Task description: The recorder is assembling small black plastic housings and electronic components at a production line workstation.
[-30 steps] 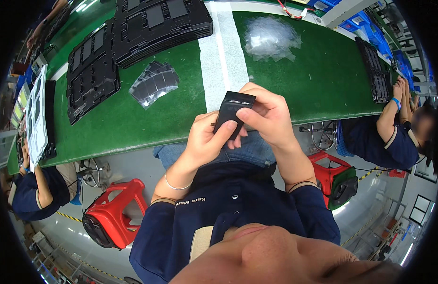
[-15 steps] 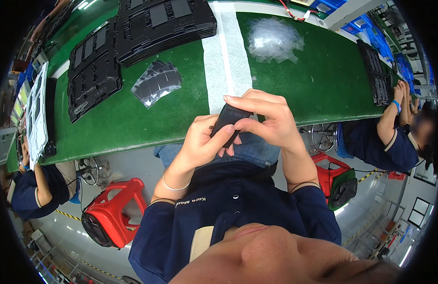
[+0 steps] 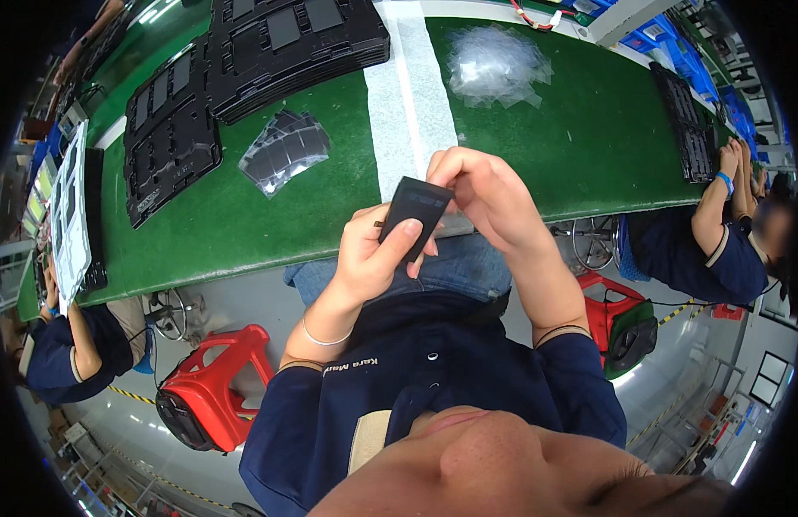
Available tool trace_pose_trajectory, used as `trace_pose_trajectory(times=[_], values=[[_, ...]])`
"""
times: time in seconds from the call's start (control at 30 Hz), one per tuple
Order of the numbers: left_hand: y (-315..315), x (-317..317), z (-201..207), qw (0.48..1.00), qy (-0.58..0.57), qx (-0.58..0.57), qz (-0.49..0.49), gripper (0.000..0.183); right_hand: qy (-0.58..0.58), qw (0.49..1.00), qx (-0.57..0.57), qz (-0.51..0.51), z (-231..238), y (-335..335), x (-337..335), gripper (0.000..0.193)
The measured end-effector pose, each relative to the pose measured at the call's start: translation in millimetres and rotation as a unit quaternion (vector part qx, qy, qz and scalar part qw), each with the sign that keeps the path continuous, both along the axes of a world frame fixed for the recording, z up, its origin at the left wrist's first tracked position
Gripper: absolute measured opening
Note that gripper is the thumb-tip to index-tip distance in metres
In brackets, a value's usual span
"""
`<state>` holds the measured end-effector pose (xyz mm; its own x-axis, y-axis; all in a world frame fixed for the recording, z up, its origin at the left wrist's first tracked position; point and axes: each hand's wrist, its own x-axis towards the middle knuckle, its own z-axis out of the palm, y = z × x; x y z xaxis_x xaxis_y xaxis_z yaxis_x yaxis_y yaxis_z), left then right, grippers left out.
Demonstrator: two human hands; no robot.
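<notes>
In front of my lap, at the table's near edge, my left hand (image 3: 370, 255) grips a flat black battery (image 3: 419, 207). Its thumb presses on the dark face and the fingers wrap behind. A small tab sticks out from the battery's left side. My right hand (image 3: 487, 194) is at the battery's upper right corner with thumb and forefinger pinched together. Whatever lies between those fingertips is hidden.
Fanned dark sheets in clear film (image 3: 287, 151) lie on the green table (image 3: 330, 220), near stacked black trays (image 3: 304, 60). Clear film pieces (image 3: 498, 67) are heaped beyond a white strip (image 3: 409, 103). Co-workers sit at both sides; red stools (image 3: 214, 379) stand behind.
My right hand has shifted from the battery's far edge and right side to its upper right corner, fingers curling into a pinch. More of the battery's face shows.
</notes>
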<state>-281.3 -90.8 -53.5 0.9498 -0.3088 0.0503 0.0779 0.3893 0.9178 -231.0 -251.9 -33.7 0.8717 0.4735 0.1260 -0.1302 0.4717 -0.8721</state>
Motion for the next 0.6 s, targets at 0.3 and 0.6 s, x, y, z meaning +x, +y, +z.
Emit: trace_pose_trajectory(times=[0.3, 0.6], values=[[-1.3, 1.8, 6.5, 0.997, -0.024, 0.068, -0.001, 0.019, -0.340, 0.871, -0.307, -0.177, 7.3, -0.8, -1.6, 0.016], [-9.6, 1.5, 7.6, 0.999, 0.015, 0.006, 0.033, 0.025, -0.045, 0.986, -0.156, -0.049, 8.2, -5.7, 10.9, 0.012]])
